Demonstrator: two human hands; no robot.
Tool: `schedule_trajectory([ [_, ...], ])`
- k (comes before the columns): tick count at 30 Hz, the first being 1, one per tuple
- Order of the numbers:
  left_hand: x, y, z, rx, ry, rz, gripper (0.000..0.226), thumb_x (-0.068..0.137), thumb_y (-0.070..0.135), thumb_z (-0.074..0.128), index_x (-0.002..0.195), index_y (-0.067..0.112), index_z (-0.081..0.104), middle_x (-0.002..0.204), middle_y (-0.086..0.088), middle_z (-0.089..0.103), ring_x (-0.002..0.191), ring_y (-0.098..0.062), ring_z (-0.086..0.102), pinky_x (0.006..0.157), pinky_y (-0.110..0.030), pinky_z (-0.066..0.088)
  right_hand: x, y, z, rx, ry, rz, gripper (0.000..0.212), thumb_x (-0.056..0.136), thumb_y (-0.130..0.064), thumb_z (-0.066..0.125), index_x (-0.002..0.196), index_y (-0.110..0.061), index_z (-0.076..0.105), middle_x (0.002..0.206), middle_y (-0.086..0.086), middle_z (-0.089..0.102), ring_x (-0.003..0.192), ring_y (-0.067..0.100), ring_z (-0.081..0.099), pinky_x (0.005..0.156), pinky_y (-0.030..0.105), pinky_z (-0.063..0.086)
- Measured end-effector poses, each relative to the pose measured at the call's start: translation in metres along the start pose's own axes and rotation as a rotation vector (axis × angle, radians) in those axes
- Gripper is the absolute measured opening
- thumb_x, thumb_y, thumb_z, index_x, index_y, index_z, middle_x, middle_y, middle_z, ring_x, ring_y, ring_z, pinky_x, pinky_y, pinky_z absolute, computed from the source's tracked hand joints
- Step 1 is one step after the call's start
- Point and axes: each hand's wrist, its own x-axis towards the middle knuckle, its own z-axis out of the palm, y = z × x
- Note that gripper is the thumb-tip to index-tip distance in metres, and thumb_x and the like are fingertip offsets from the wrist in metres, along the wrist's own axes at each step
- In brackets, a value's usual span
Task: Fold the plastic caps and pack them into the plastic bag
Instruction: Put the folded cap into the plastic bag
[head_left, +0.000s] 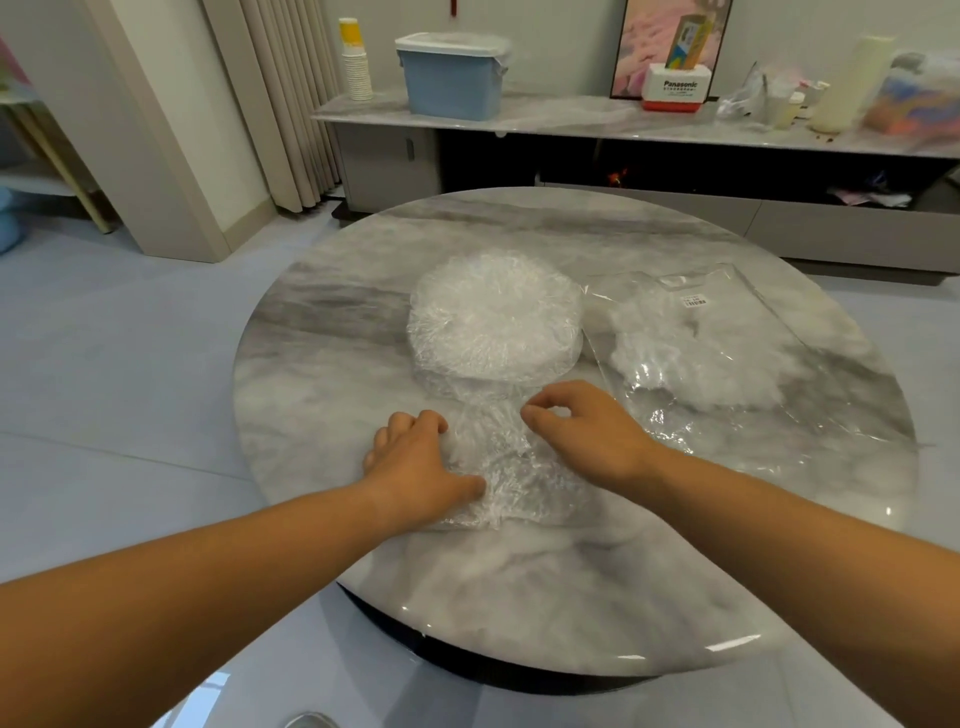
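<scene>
Plastic cap (501, 467), crumpled, near front edge of table (519, 597): L hand (415, 462) grips its left side, R hand (587, 431) pinches far rim. Cap stack (493, 317) just behind; plastic bag (737, 338) to right, bare marble in front.

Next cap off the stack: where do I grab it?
Pinch the top cap's ruffled rim at the near left edge of the stack, from above on your side. The pile lies flat and round, so only its crinkled edge offers a grip; the plastic bag crowds the right side. Let go of the cap being folded first.
</scene>
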Motion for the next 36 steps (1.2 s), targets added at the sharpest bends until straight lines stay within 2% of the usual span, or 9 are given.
schedule_trajectory([
  [3, 0.003, -0.001, 0.000, -0.018, -0.012, -0.007, 0.080, 0.073, 0.057, 0.078, 0.137, 0.030, 0.039, 0.132, 0.004, 0.034, 0.129, -0.019, 0.036, 0.106, -0.032, 0.034, 0.013, -0.004, 0.000, 0.189, 0.012, 0.139, 0.024, 0.098, -0.036, 0.061, 0.109, -0.016, 0.068, 0.103, 0.003, 0.070, 0.087, 0.013, 0.064, 0.073, 0.026, 0.051],
  [8, 0.003, -0.001, 0.000, -0.012, -0.013, 0.003, 0.076, 0.075, 0.058, 0.076, 0.136, 0.034, 0.039, 0.133, 0.005, 0.035, 0.129, -0.018, 0.035, 0.102, -0.030, 0.030, 0.015, -0.002, -0.005, 0.303, 0.054, 0.156, 0.033, 0.091, -0.035, 0.073, 0.117, -0.016, 0.062, 0.095, 0.004, 0.069, 0.078, 0.017, 0.067, 0.055, 0.015, 0.047],
  [14, 0.000, -0.002, 0.000, 0.006, 0.006, 0.035, 0.073, 0.077, 0.060, 0.073, 0.136, 0.035, 0.040, 0.134, 0.005, 0.035, 0.130, -0.018, 0.035, 0.103, -0.031, 0.029, -0.008, -0.002, -0.009, 0.238, -0.038, -0.025, 0.013, 0.093, -0.029, 0.071, 0.102, -0.020, 0.074, 0.088, 0.013, 0.074, 0.082, 0.020, 0.073, 0.084, 0.039, 0.057],
  [18, -0.001, -0.008, -0.004, -0.047, -0.010, 0.063, 0.073, 0.077, 0.064, 0.073, 0.137, 0.038, 0.042, 0.131, 0.006, 0.037, 0.129, -0.016, 0.039, 0.110, -0.034, 0.034, -0.027, 0.011, -0.004, -0.011, -0.165, -0.172, 0.010, 0.095, -0.034, 0.066, 0.099, -0.029, 0.074, 0.093, -0.006, 0.070, 0.085, 0.003, 0.064, 0.084, 0.027, 0.052],
  [20, 0.000, -0.014, -0.010, -0.088, -0.074, 0.101, 0.075, 0.075, 0.061, 0.077, 0.138, 0.037, 0.044, 0.127, 0.007, 0.038, 0.128, -0.017, 0.043, 0.112, -0.038, 0.039, -0.036, 0.016, -0.002, -0.175, -0.222, -0.252, 0.021, 0.096, -0.042, 0.061, 0.108, -0.030, 0.074, 0.099, -0.012, 0.064, 0.091, 0.004, 0.062, 0.088, 0.026, 0.050],
  [23, -0.003, -0.019, -0.031, -0.073, -0.323, 0.187, 0.084, 0.072, 0.049, 0.086, 0.142, 0.037, 0.042, 0.130, 0.007, 0.039, 0.124, -0.012, 0.047, 0.110, -0.029, 0.042, -0.046, 0.018, 0.002, -0.401, -0.332, -0.324, 0.055, 0.089, -0.065, 0.041, 0.127, -0.035, 0.067, 0.106, -0.014, 0.056, 0.100, 0.005, 0.057, 0.096, 0.027, 0.045],
  [26, -0.009, -0.015, -0.044, 0.002, -0.476, 0.208, 0.093, 0.065, 0.058, 0.087, 0.143, 0.040, 0.040, 0.130, 0.014, 0.040, 0.121, -0.007, 0.046, 0.107, -0.025, 0.042, -0.053, 0.021, 0.007, -0.523, -0.367, -0.336, 0.060, 0.091, -0.069, 0.037, 0.138, -0.038, 0.058, 0.114, -0.010, 0.050, 0.110, 0.012, 0.048, 0.100, 0.030, 0.039],
  [30, -0.007, -0.001, -0.031, -0.098, -0.347, 0.144, 0.067, 0.071, 0.083, 0.061, 0.118, 0.035, 0.061, 0.103, 0.015, 0.057, 0.095, -0.004, 0.056, 0.084, -0.025, 0.045, -0.061, 0.024, 0.011, -0.658, -0.382, -0.402, 0.068, 0.090, -0.074, 0.023, 0.145, -0.042, 0.047, 0.115, -0.005, 0.041, 0.107, 0.016, 0.042, 0.098, 0.035, 0.037],
  [36, 0.002, 0.003, -0.011, -0.198, -0.182, 0.167, 0.025, 0.086, 0.043, 0.076, 0.097, 0.020, 0.072, 0.076, 0.013, 0.060, 0.070, -0.003, 0.056, 0.064, -0.017, 0.042, -0.064, 0.028, 0.010, -0.691, -0.389, -0.422, 0.063, 0.093, -0.073, 0.023, 0.146, -0.045, 0.043, 0.115, -0.005, 0.038, 0.106, 0.016, 0.040, 0.096, 0.035, 0.036],
])
